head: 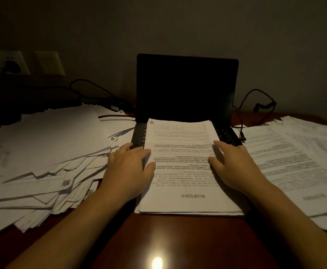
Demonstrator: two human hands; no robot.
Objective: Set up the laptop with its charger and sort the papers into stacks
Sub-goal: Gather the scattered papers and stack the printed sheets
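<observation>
1. On the open laptop, mid worktop, lies a paper stack.
2. Its side edges carry the left hand and right hand, fingers straight, grasping nothing.
3. Beside it, loose papers spread.

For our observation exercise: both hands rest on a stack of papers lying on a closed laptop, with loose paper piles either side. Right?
Not quite. The head view shows the laptop open, its dark screen upright. The left hand and right hand do rest on the stack of papers on it, with left pile and right pile beside.
</observation>
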